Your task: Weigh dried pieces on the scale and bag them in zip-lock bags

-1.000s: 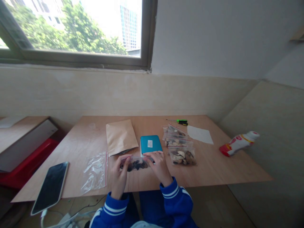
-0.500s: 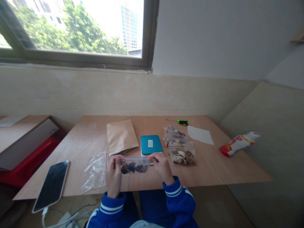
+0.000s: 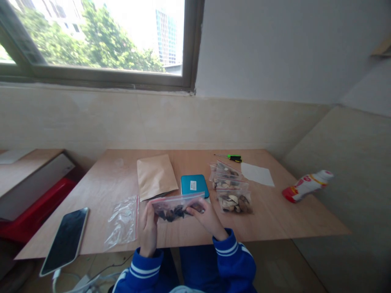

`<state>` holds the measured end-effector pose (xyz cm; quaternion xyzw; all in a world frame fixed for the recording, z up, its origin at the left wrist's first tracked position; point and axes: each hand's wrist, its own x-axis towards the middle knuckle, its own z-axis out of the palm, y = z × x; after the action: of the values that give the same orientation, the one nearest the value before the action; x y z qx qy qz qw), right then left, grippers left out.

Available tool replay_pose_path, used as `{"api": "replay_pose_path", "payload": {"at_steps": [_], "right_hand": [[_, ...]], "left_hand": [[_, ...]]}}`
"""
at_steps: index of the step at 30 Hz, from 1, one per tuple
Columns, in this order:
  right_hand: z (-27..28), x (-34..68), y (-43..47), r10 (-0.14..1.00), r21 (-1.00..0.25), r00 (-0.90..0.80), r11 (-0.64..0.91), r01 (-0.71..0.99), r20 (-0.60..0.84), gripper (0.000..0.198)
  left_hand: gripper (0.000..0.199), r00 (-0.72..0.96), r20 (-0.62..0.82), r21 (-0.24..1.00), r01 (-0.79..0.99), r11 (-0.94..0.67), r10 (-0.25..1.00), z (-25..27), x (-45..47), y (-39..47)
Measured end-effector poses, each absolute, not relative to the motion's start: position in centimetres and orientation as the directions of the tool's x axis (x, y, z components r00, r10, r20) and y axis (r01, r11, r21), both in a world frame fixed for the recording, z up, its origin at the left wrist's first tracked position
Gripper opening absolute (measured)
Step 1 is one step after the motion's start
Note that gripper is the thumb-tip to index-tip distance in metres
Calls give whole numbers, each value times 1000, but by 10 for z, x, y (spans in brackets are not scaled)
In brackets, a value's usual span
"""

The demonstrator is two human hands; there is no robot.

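Between my hands is a clear zip bag point(image 3: 172, 212) with dark dried pieces in it, held above the table's near edge. My left hand point(image 3: 148, 230) grips its left end, and my right hand point(image 3: 207, 215) pinches its right side with the thumb in front. The bag's red-lined top edge tilts up to the right. Just behind it lies a teal square scale point(image 3: 195, 185) with a white label, partly covered by the bag. Filled zip bags point(image 3: 234, 201) of pale and brown dried pieces overlap to the right. Left of my left hand is an empty clear bag point(image 3: 122, 221).
A brown kraft pouch point(image 3: 156, 175) lies behind my left hand. A phone point(image 3: 65, 240) with a cable overhangs the table's left front edge. Farther right are a green-black screwdriver point(image 3: 233, 157), a white paper sheet point(image 3: 258, 174) and a red-white bottle point(image 3: 307, 186).
The bag's right end has risen, tilting its top edge. My right hand has shifted from the top edge to lower on the bag's right side. Other table items stay put.
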<state>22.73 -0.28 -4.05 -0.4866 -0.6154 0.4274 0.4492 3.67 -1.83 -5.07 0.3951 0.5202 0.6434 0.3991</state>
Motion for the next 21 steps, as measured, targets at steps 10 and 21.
{"api": "replay_pose_path", "payload": {"at_steps": [10, 21], "right_hand": [[-56, 349, 6, 899, -959, 417, 14, 283, 136, 46], [-115, 419, -22, 743, -762, 669, -429, 485, 7, 48]], "left_hand": [[40, -158, 334, 829, 519, -209, 929, -95, -4, 19], [32, -71, 329, 443, 892, -88, 942, -128, -42, 56]]}}
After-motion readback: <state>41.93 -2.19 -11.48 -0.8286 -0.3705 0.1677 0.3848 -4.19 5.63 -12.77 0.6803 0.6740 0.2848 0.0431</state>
